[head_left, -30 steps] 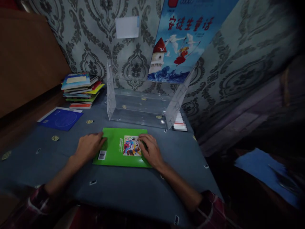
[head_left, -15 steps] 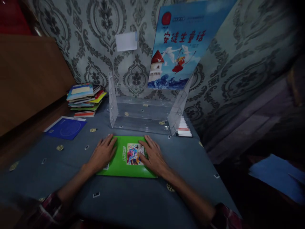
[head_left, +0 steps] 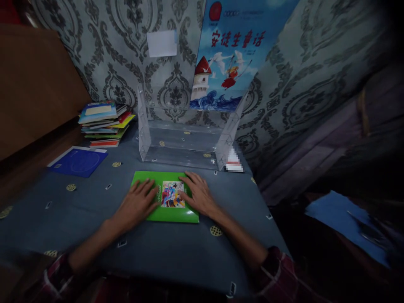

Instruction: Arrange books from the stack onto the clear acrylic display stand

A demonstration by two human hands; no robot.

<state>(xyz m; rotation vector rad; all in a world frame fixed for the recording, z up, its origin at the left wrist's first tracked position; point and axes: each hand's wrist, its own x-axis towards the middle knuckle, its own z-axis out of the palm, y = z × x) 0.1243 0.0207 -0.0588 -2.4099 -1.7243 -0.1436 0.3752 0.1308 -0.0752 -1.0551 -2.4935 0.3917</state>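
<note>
On a grey-blue cloth [head_left: 176,252], mid-table, lies one green book [head_left: 173,195], flat, the left hand [head_left: 135,204] palm down over its eight-o'clock side with fingers moderately spread, the right hand [head_left: 198,194] over its three-o'clock edge with thumb set well apart from the loosely parted fingers. Reckoned from that book: one clear rack [head_left: 180,147] at half past twelve; one blue illustrated panel [head_left: 230,63] (red-lettered; whether poster or book, cannot be told) at one o'clock; one blue booklet [head_left: 80,163] at half past nine; one stack of books [head_left: 104,124], uneven at the edges, at half past ten.
</note>
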